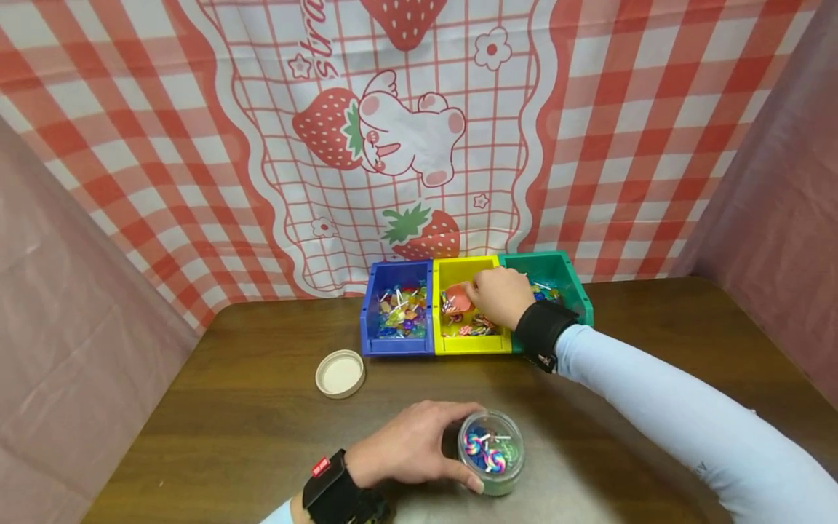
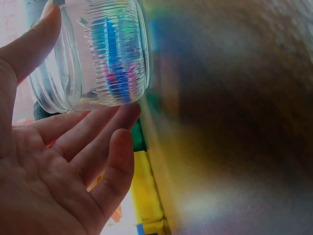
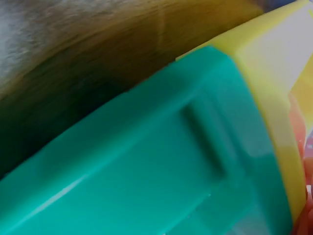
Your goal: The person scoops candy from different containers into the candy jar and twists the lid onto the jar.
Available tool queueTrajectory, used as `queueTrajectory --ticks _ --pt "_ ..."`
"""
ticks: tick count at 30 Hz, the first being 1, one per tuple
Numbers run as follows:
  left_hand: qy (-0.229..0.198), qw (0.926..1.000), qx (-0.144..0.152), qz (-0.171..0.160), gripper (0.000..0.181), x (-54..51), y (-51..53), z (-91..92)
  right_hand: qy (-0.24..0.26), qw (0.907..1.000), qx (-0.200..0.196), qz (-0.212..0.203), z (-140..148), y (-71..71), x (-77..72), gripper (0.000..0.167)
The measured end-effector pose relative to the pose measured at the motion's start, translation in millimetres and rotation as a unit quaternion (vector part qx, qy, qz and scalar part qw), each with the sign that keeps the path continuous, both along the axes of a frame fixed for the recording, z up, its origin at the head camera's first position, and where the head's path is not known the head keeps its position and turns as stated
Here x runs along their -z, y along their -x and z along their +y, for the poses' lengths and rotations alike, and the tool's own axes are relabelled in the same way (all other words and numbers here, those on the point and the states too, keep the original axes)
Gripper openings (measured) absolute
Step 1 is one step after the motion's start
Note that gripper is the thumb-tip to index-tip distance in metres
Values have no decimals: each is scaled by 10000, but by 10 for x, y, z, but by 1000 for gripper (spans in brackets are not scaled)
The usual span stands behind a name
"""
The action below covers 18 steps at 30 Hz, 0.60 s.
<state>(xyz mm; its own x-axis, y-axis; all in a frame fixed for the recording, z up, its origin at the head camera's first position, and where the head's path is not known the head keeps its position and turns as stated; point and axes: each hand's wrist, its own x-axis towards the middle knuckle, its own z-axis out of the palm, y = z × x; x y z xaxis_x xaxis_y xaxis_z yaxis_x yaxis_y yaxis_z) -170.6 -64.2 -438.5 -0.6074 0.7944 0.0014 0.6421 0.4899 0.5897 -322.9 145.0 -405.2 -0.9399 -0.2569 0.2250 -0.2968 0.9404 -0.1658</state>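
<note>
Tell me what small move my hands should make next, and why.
I'd probably push the pink scoop into the candy: your right hand holds it in the yellow bin, candy lies close by, and your left hand holds the open jar.

Clear glass jar (image 1: 499,486) upright, open-topped, btm ctr-R of frame, w/ blue & green bits + swirl lollipops (image 1: 495,460); pink scoop (image 1: 457,299) in yellow bin (image 1: 473,346), nr ctr.

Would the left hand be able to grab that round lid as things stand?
Probably: nothing visible blocks the lid on the table, though the left hand would likely have to release the glass jar first.
</note>
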Motion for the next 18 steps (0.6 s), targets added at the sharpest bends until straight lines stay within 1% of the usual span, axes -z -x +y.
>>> queueTrajectory --ticks 4,7,10,13,15,18 --pt "26 10000 -7 -31 79 -1 8 -8 -238 9996 -6 149 -90 14 16 49" --pt "29 10000 -14 -18 80 -3 12 -11 -296 9994 7 181 -109 30 26 46" --pt "60 10000 -32 -35 81 -4 15 -14 -192 9996 -37 204 -84 38 29 45" --pt "77 10000 -45 -26 81 2 9 -11 -89 9994 -52 319 -30 37 24 47" --pt "65 10000 -36 11 80 8 4 -11 -24 9992 -6 410 13 35 22 50" --pt "16 10000 -2 41 79 9 4 -9 106 9993 147 331 63 25 7 53"
